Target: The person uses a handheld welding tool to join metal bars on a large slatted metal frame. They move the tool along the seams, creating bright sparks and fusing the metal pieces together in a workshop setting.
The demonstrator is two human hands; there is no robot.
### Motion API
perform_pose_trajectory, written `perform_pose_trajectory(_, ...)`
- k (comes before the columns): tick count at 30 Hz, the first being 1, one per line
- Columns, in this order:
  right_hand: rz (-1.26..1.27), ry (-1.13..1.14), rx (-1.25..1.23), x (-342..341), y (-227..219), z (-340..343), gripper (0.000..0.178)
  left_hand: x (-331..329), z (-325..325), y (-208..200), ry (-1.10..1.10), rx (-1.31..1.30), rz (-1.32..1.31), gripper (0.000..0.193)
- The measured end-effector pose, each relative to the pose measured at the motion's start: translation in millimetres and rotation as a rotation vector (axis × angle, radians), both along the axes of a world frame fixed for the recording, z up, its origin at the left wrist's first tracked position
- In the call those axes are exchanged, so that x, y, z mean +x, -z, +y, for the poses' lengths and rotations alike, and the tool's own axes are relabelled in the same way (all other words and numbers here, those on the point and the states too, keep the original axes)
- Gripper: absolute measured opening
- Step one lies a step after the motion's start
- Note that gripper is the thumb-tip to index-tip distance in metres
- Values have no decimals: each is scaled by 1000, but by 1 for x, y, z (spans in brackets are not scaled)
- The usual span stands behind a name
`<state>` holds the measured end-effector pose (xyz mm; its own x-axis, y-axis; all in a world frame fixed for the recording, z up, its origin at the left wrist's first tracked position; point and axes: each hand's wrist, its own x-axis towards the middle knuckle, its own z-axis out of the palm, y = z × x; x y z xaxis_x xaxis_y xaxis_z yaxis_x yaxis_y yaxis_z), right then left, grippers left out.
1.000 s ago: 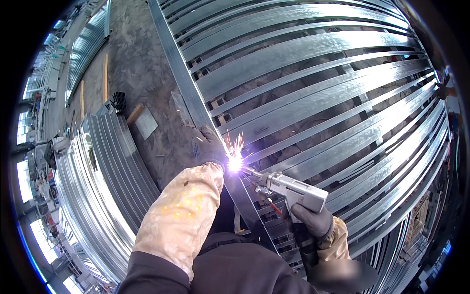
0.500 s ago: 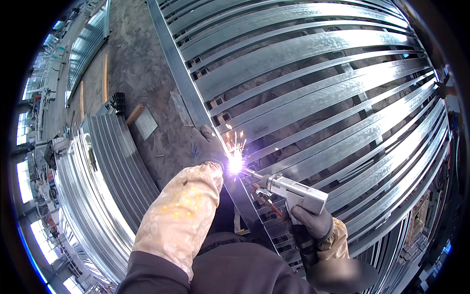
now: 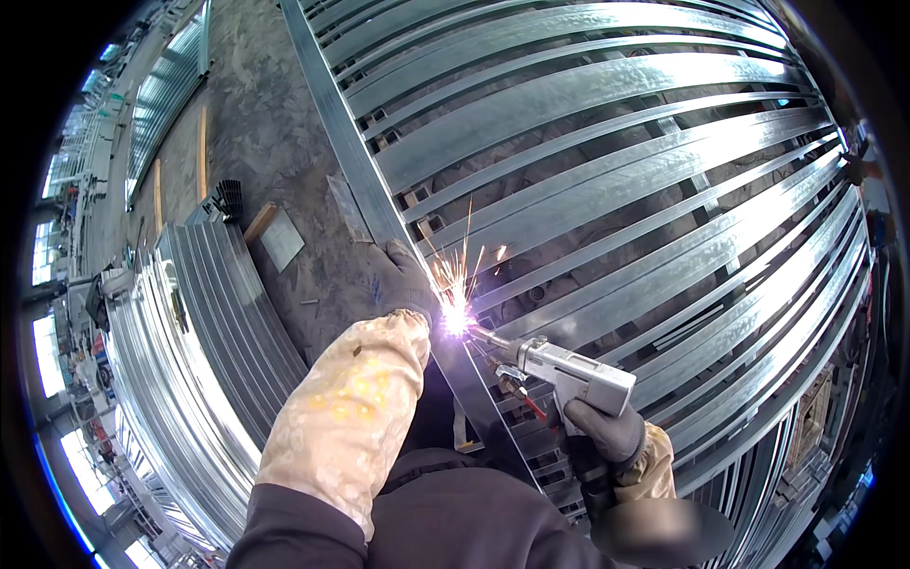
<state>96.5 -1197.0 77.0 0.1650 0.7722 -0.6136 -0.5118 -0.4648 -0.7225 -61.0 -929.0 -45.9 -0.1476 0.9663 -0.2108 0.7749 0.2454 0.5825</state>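
A silver welding gun (image 3: 569, 372) is held in my right hand (image 3: 607, 429), whose dark glove closes round its grip. Its nozzle points left at a bright arc (image 3: 456, 318) on the long steel rail (image 3: 474, 396), and sparks fly up and away from it. My left hand (image 3: 403, 282), also in a dark glove, lies against the rail just left of the arc, thumb toward the rail. Its other fingers blend into the dark floor, so their grip is unclear. A tan sleeve (image 3: 346, 408) covers the left forearm. Long steel slats (image 3: 559, 190) meet the rail from the right.
Stacked corrugated metal profiles (image 3: 213, 313) lie to the left, beside a small metal plate (image 3: 282, 239) on the floor. Further off are wooden strips (image 3: 202, 152) and another ribbed panel (image 3: 171, 95). A dark cable or hose (image 3: 595, 484) runs down from the gun.
The arc glare is somewhat smaller, and the sparks reach higher and spread wider. Hands and welding gun look almost unmoved.
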Motion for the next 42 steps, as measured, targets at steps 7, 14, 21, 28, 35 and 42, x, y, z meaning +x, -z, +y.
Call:
perform_pose_trajectory(7,57,28,-54,-1,-4,-6,43,-3,1,-2,17,-23,19,50)
perform_pose_trajectory(14,190,71,-149,8,-19,-39,50,-3,0,2,0,49,-33,47)
perform_pose_trajectory(21,126,-46,-161,4,-10,-45,40,-9,8,8,23,58,12,44)
perform_pose_trajectory(28,111,-91,-98,4,-3,-35,37,-5,7,13,24,85,-18,44)
perform_pose_trajectory(35,79,-103,-86,4,1,-34,42,-3,5,11,14,103,-42,46)
perform_pose_trajectory(42,41,-124,-86,4,4,-34,42,-5,5,12,30,124,3,45)
